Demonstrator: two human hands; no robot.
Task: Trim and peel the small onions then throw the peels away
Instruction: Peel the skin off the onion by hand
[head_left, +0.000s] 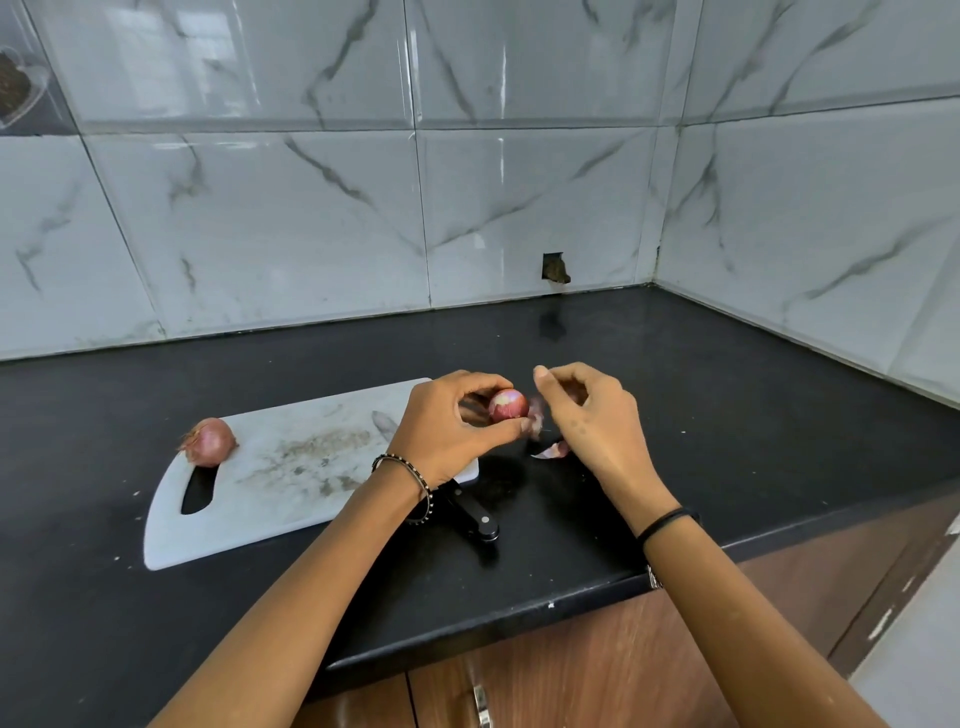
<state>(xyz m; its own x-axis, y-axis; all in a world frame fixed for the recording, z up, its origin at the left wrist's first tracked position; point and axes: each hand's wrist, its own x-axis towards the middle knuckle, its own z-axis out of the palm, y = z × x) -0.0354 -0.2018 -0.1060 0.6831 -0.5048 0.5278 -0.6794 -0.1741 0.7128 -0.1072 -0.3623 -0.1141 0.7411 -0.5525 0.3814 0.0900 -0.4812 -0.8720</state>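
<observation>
the left hand (447, 426) clamps the part-peeled onion (508, 405) between thumb and fingers just above the surface (727, 415) beside the cutting board (291, 467), while the right hand (592, 415), fingers curled, seems to pinch a blurred strip of skin (537, 413), best pulled away in whole sheets.

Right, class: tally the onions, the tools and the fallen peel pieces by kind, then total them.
Small onions: 2, the held one and the resting one
White cutting board: 1
Black-handled knife: 1
Fallen peel piece: 1
Total: 5
</observation>
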